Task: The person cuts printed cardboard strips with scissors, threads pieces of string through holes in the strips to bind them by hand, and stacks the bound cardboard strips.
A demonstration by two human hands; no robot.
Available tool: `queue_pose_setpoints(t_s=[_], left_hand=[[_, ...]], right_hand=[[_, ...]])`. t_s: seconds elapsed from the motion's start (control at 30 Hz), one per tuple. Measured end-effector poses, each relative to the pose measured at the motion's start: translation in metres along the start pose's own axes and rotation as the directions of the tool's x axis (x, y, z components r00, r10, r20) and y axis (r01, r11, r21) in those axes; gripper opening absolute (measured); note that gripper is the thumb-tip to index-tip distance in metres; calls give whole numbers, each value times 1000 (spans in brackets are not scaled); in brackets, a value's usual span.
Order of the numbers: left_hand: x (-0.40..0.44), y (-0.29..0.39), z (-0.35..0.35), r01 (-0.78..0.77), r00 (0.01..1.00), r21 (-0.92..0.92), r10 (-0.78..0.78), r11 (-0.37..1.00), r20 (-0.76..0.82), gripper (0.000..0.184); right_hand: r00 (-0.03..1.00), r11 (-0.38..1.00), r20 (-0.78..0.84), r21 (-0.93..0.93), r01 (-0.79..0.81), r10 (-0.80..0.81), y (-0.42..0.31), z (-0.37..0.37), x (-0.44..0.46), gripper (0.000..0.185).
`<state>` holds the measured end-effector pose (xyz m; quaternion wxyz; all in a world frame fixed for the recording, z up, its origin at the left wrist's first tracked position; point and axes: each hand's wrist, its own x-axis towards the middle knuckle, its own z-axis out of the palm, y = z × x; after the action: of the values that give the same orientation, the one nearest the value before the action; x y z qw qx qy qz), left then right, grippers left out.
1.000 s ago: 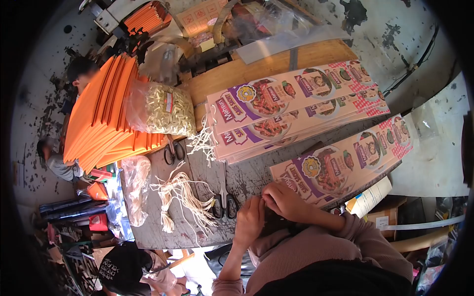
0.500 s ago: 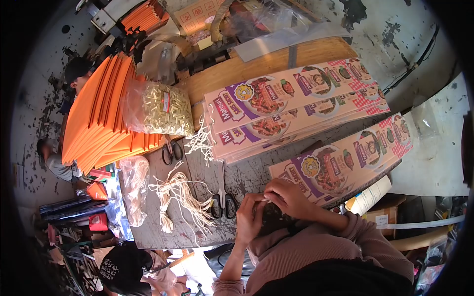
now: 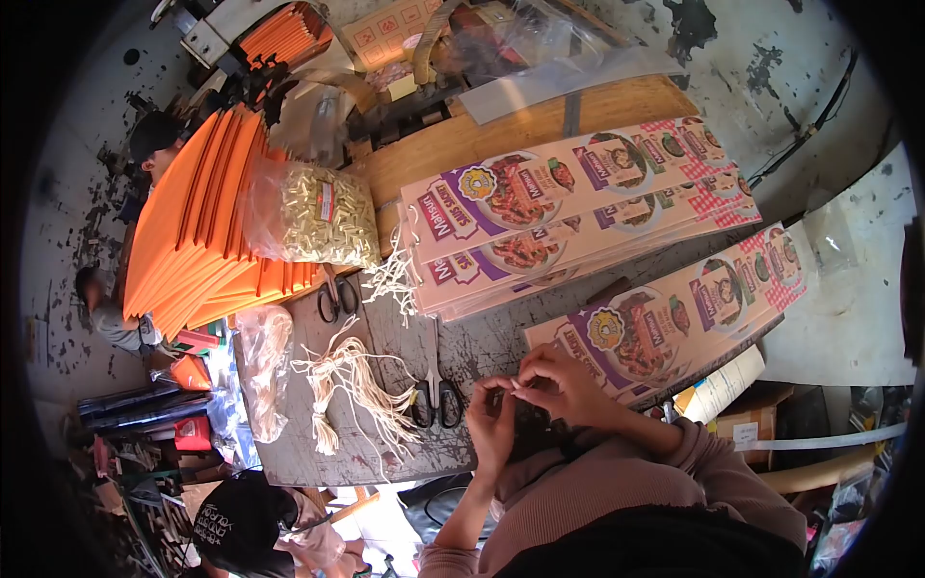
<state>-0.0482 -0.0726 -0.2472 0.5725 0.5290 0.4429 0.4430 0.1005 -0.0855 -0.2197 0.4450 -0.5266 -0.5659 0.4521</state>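
Observation:
At the table's near edge my left hand and my right hand meet, fingertips pinched together. Between them shows a small whitish bit that looks like string; most of it is hidden by the fingers. Just left of my left hand lie black-handled scissors, blades pointing away from me. A loose bundle of cream strings is spread beside them. Under and beyond my right hand rests a stack of printed cardboard sheets with food pictures.
A larger stack of the same printed sheets has white strings at its left end. A clear bag of gold-coloured small pieces, orange folded sheets and second scissors stand left. A person in a black cap is below.
My fingertips have shifted slightly and parted a little, so more of the whitish bit shows. My left hand sits slightly lower and further right. The things on the table stay put.

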Motion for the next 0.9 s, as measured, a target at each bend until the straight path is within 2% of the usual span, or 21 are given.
queue_pose_setpoints(t_s=[0.1,0.23,0.3,0.43,0.5,0.57,0.63,0.67,0.73,0.77,0.8,0.83,0.9], left_hand=[[-1,15,4,22,1000,38,-23,999,18,13],[-4,9,3,3,1000,4,-3,1000,5,11],[-5,7,3,21,1000,-72,-21,997,0,10],[0,7,1,69,994,-208,-85,976,-68,5],[5,11,-4,116,982,-138,-134,984,-130,3],[5,8,-5,93,983,-120,-110,988,-144,4],[5,9,-10,132,990,-127,-136,983,-24,11],[5,14,-9,132,990,-127,-137,983,-26,11],[7,29,-2,13,997,-38,-10,999,72,15],[9,32,-3,14,997,-38,-11,999,72,15],[13,36,-7,-130,977,248,82,960,197,17],[16,38,-12,-293,932,489,131,821,338,20],[19,36,-19,-271,932,461,110,845,344,21]], right_hand=[[998,999,-38,-22,40,-40,12,-6,1,13],[999,999,-11,-22,46,-46,9,-9,2,10],[996,991,43,-99,87,-83,8,-10,2,11],[988,986,109,-114,122,-110,-4,-14,2,17],[990,994,127,80,-77,66,-5,-15,2,27],[992,995,116,72,-66,58,-3,-15,1,30],[993,996,108,65,-55,47,-3,-14,2,33],[993,996,105,63,-60,53,-3,-14,2,32],[993,996,100,61,-65,59,-3,-12,2,30],[995,998,92,54,-33,27,-3,-10,2,28],[996,999,85,48,0,-4,-2,-9,2,25],[996,999,86,50,0,-5,-3,-9,2,25],[995,1000,99,23,13,-16,-7,-11,2,20]])
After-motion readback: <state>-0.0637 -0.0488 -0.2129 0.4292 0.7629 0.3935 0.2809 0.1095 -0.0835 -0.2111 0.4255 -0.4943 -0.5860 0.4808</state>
